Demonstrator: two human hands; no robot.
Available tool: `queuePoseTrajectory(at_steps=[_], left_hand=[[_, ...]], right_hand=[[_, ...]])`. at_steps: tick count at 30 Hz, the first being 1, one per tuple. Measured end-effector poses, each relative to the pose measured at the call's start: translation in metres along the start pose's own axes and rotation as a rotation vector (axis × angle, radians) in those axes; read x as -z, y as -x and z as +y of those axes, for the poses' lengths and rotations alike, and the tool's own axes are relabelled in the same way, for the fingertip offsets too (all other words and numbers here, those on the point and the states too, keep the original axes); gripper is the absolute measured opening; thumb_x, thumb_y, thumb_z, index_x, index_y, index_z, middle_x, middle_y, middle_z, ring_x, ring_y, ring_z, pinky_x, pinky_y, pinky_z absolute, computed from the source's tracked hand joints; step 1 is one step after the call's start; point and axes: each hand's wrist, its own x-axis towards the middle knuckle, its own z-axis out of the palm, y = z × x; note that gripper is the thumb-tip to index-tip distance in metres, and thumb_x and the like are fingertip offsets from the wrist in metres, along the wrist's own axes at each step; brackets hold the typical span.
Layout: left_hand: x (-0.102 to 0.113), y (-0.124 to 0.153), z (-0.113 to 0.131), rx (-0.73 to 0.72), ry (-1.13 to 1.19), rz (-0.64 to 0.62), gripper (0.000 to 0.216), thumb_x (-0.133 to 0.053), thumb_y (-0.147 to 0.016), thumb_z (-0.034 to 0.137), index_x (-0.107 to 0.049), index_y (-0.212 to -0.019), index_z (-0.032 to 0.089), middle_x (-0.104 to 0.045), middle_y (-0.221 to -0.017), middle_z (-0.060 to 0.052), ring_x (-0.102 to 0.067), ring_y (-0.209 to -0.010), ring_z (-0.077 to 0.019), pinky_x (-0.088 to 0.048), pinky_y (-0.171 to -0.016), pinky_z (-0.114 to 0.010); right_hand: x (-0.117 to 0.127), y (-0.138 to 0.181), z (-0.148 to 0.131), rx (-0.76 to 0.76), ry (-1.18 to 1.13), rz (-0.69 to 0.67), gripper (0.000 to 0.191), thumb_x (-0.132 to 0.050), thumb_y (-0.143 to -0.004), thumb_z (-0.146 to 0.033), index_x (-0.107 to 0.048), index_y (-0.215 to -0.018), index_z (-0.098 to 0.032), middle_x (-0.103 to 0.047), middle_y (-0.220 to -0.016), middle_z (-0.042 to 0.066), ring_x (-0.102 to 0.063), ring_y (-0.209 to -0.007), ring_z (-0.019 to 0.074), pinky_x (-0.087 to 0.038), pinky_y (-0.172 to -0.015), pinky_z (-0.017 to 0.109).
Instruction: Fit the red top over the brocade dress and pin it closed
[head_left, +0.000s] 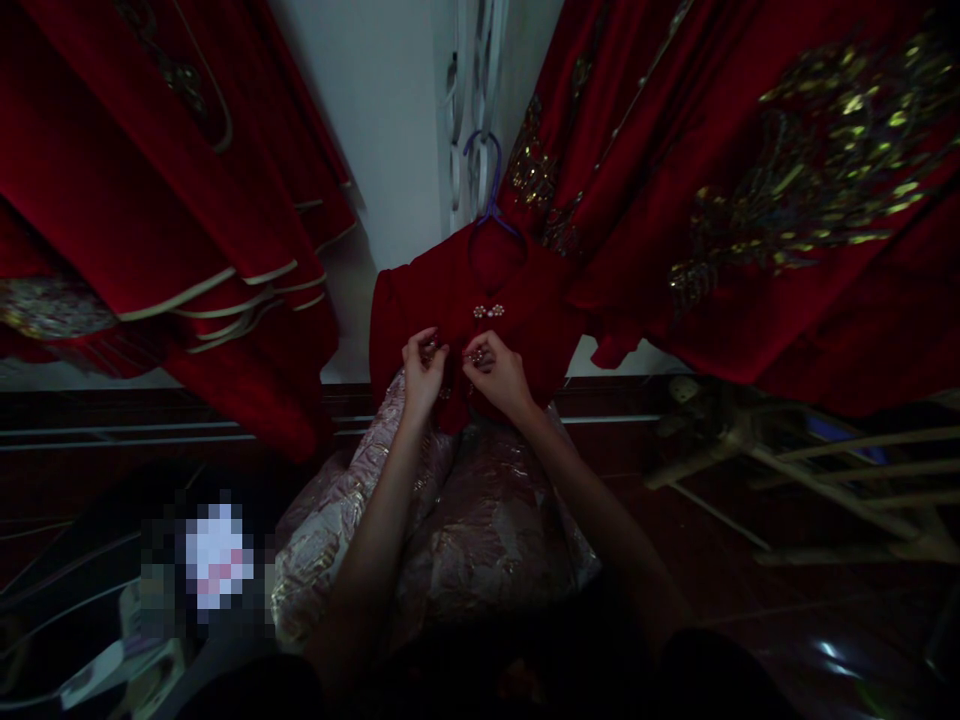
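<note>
A small red velvet jacket (420, 300) hangs on a purple hanger (489, 180) against a white wall. A pearl clasp (488, 311) closes its collar. My left hand (422, 372) and my right hand (496, 372) meet at the jacket's front just below that clasp. Both hands have their fingers pinched on a second small clasp of the jacket. Below the jacket hangs a pale pink shiny skirt (450, 520), partly hidden by my forearms.
Large red embroidered garments hang at the left (150, 200) and the right (787, 200). A pale wooden frame (825, 470) lies on the dark floor at the right. A blurred patch sits at lower left.
</note>
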Motion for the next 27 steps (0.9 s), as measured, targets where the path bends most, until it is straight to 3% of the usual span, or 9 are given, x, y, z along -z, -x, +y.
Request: queuePoseTrajectory(at_steps=[6,12,18,22,27], left_hand=[[-0.001,0.004,0.007,-0.052,-0.135,-0.082,0.032,-0.059,-0.079,0.024,-0.065,-0.111,0.023,-0.055,-0.113,-0.008,-0.048,-0.113,-0.0215,-0.037,-0.105,-0.039],[-0.007,0.005,-0.005,-0.068,-0.184,-0.069,0.047,-0.058,-0.077,0.021,-0.059,-0.124,0.023,-0.047,-0.119,-0.009,-0.045,-0.120,-0.0236,-0.030,-0.112,-0.041],[-0.005,0.007,0.004,-0.144,-0.142,-0.123,0.052,-0.052,-0.077,0.014,-0.055,-0.128,0.021,-0.049,-0.128,-0.011,-0.046,-0.123,-0.0231,-0.033,-0.111,-0.041],[-0.006,0.005,0.005,-0.014,-0.006,-0.181,0.049,-0.053,-0.078,0.015,-0.054,-0.127,0.023,-0.054,-0.130,-0.010,-0.055,-0.113,-0.0212,-0.040,-0.105,-0.041],[-0.015,0.008,0.000,0.229,0.172,-0.226,0.053,-0.045,-0.084,0.013,-0.044,-0.135,0.024,-0.051,-0.137,-0.010,-0.055,-0.119,-0.0179,-0.039,-0.107,-0.039]], right_hand=[[0.002,0.001,-0.002,0.051,-0.021,-0.124,0.016,-0.051,-0.085,-0.024,-0.058,-0.099,-0.022,-0.068,-0.094,0.002,-0.065,-0.078,0.0128,-0.053,-0.068,0.025],[0.001,0.002,0.001,0.062,0.002,-0.114,0.014,-0.053,-0.085,-0.027,-0.061,-0.096,-0.021,-0.068,-0.093,0.003,-0.065,-0.077,0.0132,-0.053,-0.069,0.026],[0.003,0.007,-0.001,0.101,-0.023,-0.136,0.016,-0.051,-0.086,-0.026,-0.060,-0.100,-0.021,-0.068,-0.094,0.002,-0.065,-0.076,0.0123,-0.053,-0.071,0.025],[0.005,0.010,-0.004,0.071,-0.030,-0.150,0.018,-0.050,-0.088,-0.029,-0.057,-0.103,-0.022,-0.067,-0.093,0.002,-0.064,-0.076,0.0128,-0.052,-0.069,0.025],[0.005,0.014,-0.007,0.071,0.014,-0.137,0.018,-0.050,-0.088,-0.033,-0.053,-0.103,-0.023,-0.064,-0.085,0.001,-0.059,-0.066,0.0125,-0.047,-0.060,0.024]])
